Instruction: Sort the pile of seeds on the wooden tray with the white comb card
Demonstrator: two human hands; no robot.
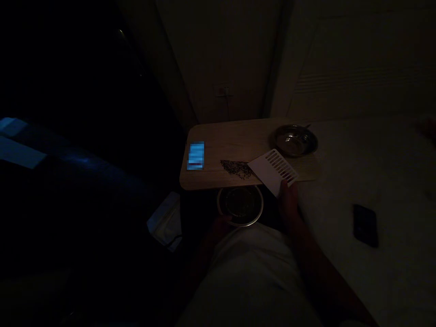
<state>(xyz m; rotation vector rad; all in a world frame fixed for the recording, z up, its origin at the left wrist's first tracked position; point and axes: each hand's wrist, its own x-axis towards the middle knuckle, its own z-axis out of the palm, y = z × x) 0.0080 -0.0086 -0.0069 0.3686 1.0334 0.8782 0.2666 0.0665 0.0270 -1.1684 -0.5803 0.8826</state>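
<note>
Sheet (267,170), white, slotted, is gripped at its near right corner by my right hand (289,200), opposite corner at the right end of the dark grains (235,168) on the wooden table (225,136). Left hand (222,225) has its fingers closed on the near-left rim of a bowl (262,206) below the front edge; metal bowl (284,140) sits back right, lit screen (195,156) left.

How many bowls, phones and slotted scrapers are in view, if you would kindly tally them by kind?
Metal bowl and pale-rimmed bowl at the left hand: 2 bowls
Lit phone and dark phone: 2 phones
Slotted white scraper in the right hand: 1 scraper
Total: 5
</note>
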